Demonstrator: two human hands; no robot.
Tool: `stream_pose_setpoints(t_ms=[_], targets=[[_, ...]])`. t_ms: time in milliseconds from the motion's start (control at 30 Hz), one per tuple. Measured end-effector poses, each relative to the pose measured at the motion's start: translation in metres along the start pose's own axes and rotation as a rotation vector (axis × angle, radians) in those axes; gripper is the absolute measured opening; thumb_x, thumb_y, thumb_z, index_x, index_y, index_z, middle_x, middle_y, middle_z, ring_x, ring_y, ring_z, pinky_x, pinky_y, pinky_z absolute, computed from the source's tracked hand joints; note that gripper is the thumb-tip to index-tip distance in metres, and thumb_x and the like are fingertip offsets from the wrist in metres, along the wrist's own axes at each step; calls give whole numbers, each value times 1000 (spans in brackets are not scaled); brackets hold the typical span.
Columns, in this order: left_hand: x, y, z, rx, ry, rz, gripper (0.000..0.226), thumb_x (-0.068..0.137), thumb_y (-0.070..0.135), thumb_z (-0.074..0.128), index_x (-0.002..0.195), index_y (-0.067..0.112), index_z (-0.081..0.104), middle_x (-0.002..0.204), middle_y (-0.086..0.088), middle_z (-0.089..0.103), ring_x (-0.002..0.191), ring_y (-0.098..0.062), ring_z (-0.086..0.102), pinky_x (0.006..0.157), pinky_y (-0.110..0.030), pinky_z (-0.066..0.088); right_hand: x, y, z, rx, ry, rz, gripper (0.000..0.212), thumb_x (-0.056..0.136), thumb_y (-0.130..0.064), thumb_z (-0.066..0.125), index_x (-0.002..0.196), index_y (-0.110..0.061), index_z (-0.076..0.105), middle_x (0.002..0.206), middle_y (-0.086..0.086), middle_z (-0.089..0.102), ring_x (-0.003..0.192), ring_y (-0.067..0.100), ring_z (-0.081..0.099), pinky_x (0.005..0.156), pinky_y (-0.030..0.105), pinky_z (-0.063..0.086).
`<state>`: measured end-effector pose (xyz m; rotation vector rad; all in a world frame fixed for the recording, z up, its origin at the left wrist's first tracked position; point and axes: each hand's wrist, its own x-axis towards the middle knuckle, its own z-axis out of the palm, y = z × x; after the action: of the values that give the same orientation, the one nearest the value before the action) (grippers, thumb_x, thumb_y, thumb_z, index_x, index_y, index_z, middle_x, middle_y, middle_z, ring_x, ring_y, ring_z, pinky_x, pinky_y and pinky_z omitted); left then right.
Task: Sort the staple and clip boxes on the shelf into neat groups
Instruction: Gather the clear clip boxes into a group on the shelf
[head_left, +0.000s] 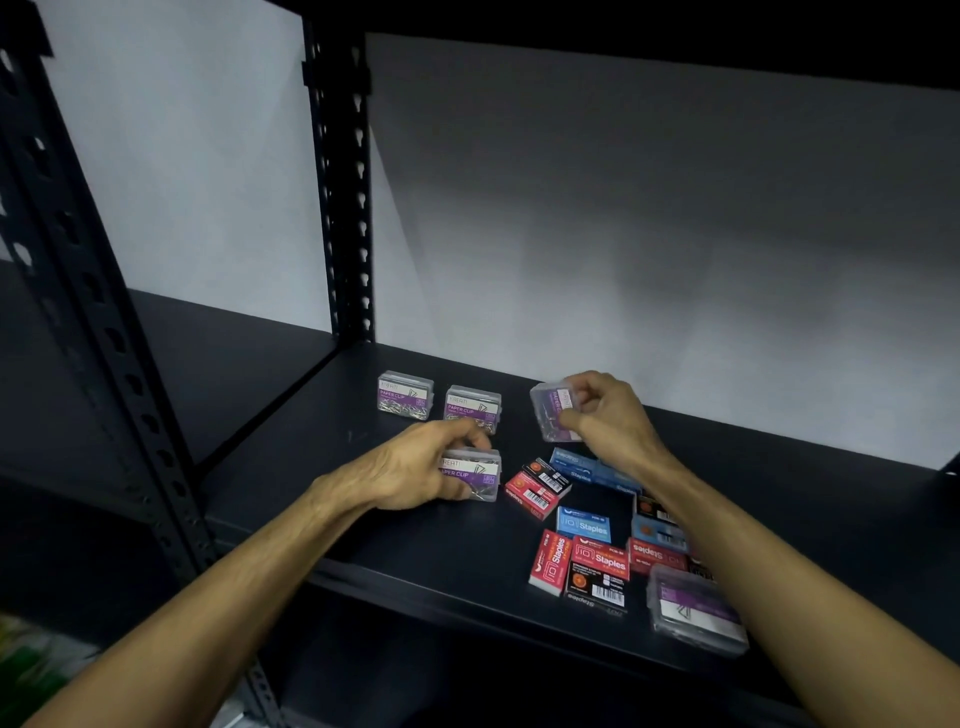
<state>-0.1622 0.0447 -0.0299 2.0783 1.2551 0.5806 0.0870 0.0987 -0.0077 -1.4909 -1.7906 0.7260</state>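
the right hand (605, 410) fingers are closed on a clear plastic paper-clip box (551, 410), tilted and lifted off the dark metal shelf (322, 499). the left hand (415, 470) fingers wrap a second clear clip box (475, 474) resting on the shelf. two more clip boxes (439, 397) sit side by side just behind-left; the lifted box likely joins them. red and blue cardboard staple boxes (587, 530) lie jumbled near the right forearm.

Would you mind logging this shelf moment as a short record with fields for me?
left hand: gripping a paper clip box resting on the shelf
right hand: holding a raised clip box, tilted
sorted clips: two clear boxes side by side at the back
unsorted: red and blue staple boxes jumbled at right
stray: one clip box near the front edge
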Motion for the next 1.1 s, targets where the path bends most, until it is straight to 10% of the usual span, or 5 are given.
stream_pose_setpoints(t_ms=[967,1100], targets=[[-5,-42,-40,-102,153,-130,41,79,11,79,110,37,70,103,6,74,95,-24,70,92,-43,56,-24,-36,17,-254,-325,-130,39,89,-16,69,126,-24,59,114,-7,65,87,7,66,72,23,55],[-9,-51,-52,-114,159,-147,42,82,5,76,115,30,71,108,6,73,97,-16,70,95,-38,55,-25,-41,33,-289,-310,-178,47,90,-17,68,135,-22,55,133,-1,59,111,13,61,87,25,50]])
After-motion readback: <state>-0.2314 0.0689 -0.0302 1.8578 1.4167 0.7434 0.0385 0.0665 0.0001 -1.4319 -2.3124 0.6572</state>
